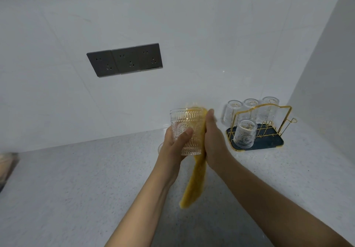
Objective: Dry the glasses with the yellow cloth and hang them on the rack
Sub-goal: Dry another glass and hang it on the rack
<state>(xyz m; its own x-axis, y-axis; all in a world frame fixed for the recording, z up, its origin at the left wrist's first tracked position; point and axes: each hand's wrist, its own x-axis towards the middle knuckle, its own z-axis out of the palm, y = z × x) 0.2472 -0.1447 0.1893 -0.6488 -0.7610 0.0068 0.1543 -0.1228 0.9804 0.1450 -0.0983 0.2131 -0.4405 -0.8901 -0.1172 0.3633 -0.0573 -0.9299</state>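
Observation:
My left hand (173, 143) grips an embossed clear glass (185, 124), held upright above the counter. My right hand (213, 137) holds the yellow cloth (196, 181) against the glass's right side; part of the cloth is tucked inside the glass and the rest hangs down below my hands. To the right stands the gold wire rack (269, 112) on its dark blue tray (269, 143). Several glasses hang upside down on it: three along the back (249, 106) and one at the front left (245, 136).
The speckled grey counter (76, 179) runs to white walls; the rack sits in the right corner. A dark triple socket panel (124, 59) is on the back wall. A blurred object (7, 164) lies at the left edge. Something clear and small (160, 148) peeks out behind my left wrist.

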